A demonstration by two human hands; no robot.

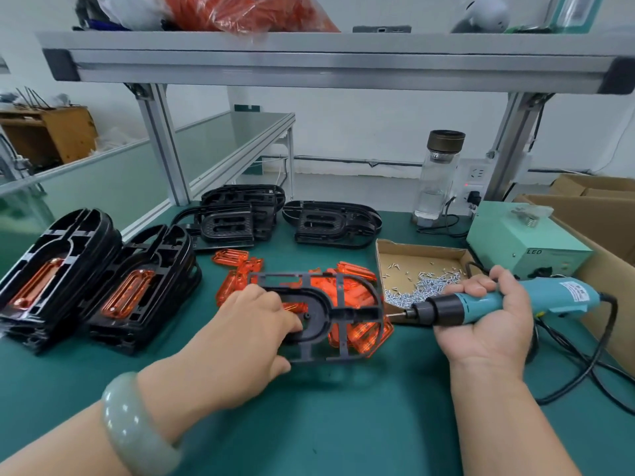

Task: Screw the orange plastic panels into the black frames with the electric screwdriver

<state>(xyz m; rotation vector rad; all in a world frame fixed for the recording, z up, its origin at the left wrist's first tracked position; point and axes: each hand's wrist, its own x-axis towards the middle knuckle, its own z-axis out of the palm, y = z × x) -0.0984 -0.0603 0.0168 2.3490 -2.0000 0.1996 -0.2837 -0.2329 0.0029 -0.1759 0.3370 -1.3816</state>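
A green table surface (343, 424) is seen under an aluminium shelf (326, 60), with a white wall behind. In the middle, a black frame (318, 312) is gripped by the left hand (254, 324) over the pile of orange panels (237, 280). The electric screwdriver (563, 293) is enclosed by the curled fingers of the right hand (491, 324), its tip near the frame's right edge. Bare surface is left in front. Finished stacks (103, 286) stand at the left, and a screw tray (422, 266) and a cardboard box (604, 249) at the right. The panels are partly hidden by the frame.
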